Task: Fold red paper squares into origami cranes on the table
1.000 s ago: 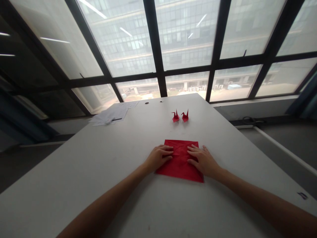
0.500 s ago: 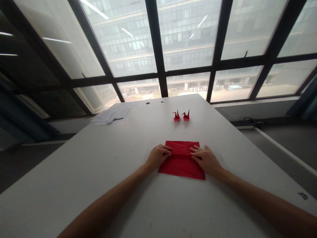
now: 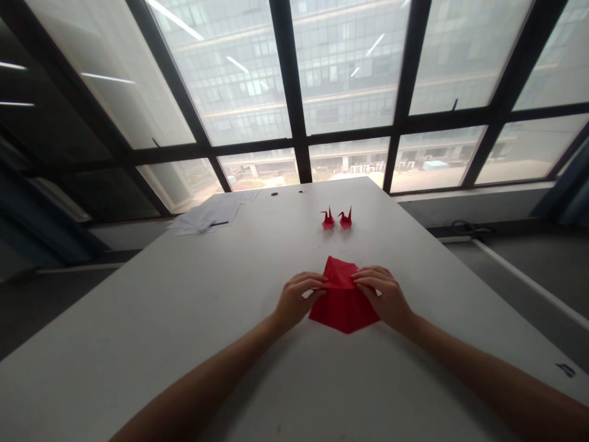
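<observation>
A sheet of red paper (image 3: 343, 304) lies on the white table (image 3: 221, 294) in front of me, pushed up into a peaked, partly folded shape. My left hand (image 3: 299, 298) pinches its left side with curled fingers. My right hand (image 3: 384, 294) pinches its right side the same way. Both sets of fingertips meet near the paper's raised top. Farther back on the table stand two small red paper cranes (image 3: 336, 218), side by side, untouched.
A loose stack of white papers (image 3: 207, 215) with a dark pen lies at the table's far left. Two small dark dots (image 3: 275, 193) sit near the far edge. Large windows with black frames (image 3: 294, 92) stand behind the table.
The red paper lay flat as a square under my flat hands. Now my fingers have curled and drawn its sides inward, and the paper stands up in a peaked shape.
</observation>
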The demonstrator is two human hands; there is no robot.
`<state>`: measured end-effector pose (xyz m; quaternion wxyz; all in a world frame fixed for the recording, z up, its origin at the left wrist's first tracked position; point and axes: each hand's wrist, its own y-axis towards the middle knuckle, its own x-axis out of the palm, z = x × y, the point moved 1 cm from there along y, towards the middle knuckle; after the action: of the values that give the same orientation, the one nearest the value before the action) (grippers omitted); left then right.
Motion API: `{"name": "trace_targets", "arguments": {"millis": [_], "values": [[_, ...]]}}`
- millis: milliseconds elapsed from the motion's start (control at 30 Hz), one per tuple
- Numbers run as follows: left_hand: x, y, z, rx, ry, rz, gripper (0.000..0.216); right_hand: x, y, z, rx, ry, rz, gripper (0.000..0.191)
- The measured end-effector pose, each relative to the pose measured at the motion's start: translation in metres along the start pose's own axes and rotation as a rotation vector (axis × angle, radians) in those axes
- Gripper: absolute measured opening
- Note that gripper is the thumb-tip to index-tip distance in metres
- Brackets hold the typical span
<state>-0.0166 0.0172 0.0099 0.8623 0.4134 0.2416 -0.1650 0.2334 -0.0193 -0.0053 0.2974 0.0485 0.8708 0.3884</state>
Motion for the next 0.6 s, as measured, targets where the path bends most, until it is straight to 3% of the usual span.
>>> {"name": "trace_targets", "arguments": {"millis": [233, 367, 600], "values": [[-0.002, 0.000, 0.016, 0.080, 0.213, -0.042, 0.006, 0.004, -0.003, -0.010, 0.009, 0.088, -0.083, 0.022], [-0.002, 0.001, 0.021, 0.162, 0.132, -0.178, 0.007, 0.004, -0.002, -0.010, 0.019, 0.151, -0.082, 0.018], [-0.003, 0.002, 0.025, 0.025, -0.018, -0.105, 0.008, 0.003, 0.000, -0.016, 0.067, 0.226, -0.020, 0.011]]}}
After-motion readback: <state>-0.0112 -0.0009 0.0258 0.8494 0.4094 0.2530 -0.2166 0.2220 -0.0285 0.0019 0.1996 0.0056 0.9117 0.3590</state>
